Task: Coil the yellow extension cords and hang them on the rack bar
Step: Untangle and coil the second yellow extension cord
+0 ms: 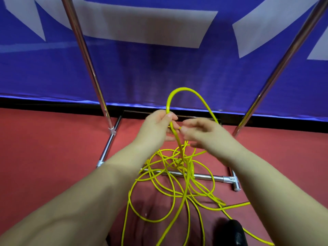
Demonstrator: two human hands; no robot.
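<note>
left hand (pixel 156 126) pinches yellow cord (pixel 179 96) loop — right hand (pixel 200 134) blurred

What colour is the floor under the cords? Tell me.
Red floor, seen in the head view.

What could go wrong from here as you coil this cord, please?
1. The cord lies tangled across the rack's base bar, so pulling may tighten knots or snag there.
2. Only the left hand holds the loop; it may slip.
3. Strands run beside a shoe: a likely trip.
</note>
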